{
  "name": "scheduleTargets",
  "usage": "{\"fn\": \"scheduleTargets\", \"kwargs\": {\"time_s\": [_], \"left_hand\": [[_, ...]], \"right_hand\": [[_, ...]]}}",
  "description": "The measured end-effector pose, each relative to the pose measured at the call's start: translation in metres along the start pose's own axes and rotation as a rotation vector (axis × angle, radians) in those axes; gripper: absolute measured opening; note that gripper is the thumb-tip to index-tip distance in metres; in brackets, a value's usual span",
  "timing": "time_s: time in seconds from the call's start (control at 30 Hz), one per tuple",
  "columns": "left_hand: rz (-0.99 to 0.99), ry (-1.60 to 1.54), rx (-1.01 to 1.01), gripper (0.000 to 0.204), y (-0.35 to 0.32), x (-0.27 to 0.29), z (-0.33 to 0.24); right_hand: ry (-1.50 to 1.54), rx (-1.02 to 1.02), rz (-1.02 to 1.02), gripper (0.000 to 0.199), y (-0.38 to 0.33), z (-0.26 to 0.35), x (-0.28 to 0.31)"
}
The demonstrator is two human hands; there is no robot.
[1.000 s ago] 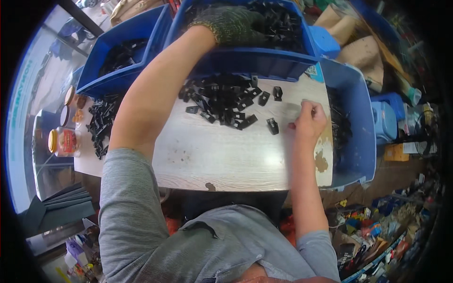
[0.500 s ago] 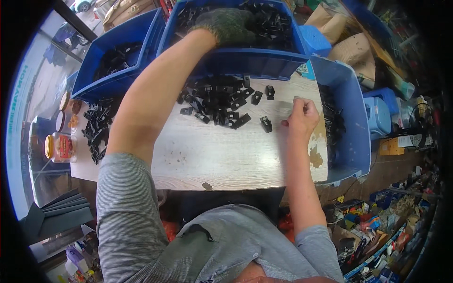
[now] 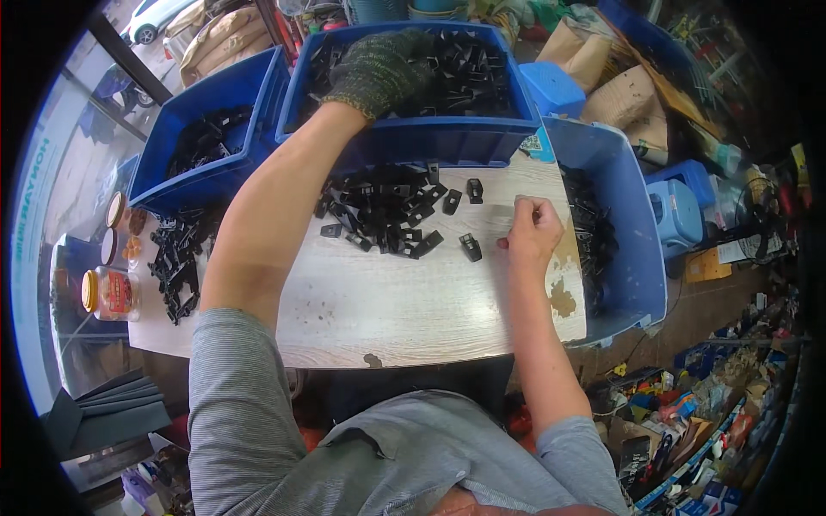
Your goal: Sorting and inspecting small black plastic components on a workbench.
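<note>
Gloved left hand (image 3: 379, 73) reaches into the blue bin (image 3: 413, 138) of black clips (image 3: 465, 73); its fingers' state cannot be told. Bare right hand (image 3: 533, 230) rests on the table (image 3: 387, 310), fingers curled together beside a loose clip (image 3: 470, 247), pinching nothing visible.

The left arm was stretched far forward, bare from the grey sleeve down, and its hand (image 3: 379, 70), covered by a dark knitted glove, was turned palm down with the fingers curled. The right arm was bent at the elbow; its bare hand (image 3: 532, 232) was held loosely closed, fingertips (image 3: 522, 205) drawn together, well apart from the other hand.
</note>
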State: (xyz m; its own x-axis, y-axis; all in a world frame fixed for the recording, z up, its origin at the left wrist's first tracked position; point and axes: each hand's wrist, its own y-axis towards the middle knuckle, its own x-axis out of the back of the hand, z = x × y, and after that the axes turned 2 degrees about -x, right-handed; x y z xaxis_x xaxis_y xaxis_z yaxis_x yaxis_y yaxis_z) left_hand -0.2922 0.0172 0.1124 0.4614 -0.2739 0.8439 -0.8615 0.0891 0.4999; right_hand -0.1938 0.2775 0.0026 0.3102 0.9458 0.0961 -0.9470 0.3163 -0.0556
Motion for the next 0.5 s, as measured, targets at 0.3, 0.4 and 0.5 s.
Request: {"fn": "scheduleTargets", "kwargs": {"time_s": [0.3,0.4,0.5], "left_hand": [[-0.211,-0.12,0.031,0.035,-0.002,0.013,0.0],[-0.423,-0.389,0.012,0.033,-0.021,0.029,-0.013],[-0.419,-0.562,-0.039,0.029,-0.052,0.028,-0.034]], "right_hand": [[0.004,-0.025,0.013,0.02,-0.002,0.001,-0.001],[0.016,-0.023,0.004,0.022,-0.002,0.003,0.0],[0.0,-0.041,-0.007,0.021,-0.002,0.005,0.002]]}}
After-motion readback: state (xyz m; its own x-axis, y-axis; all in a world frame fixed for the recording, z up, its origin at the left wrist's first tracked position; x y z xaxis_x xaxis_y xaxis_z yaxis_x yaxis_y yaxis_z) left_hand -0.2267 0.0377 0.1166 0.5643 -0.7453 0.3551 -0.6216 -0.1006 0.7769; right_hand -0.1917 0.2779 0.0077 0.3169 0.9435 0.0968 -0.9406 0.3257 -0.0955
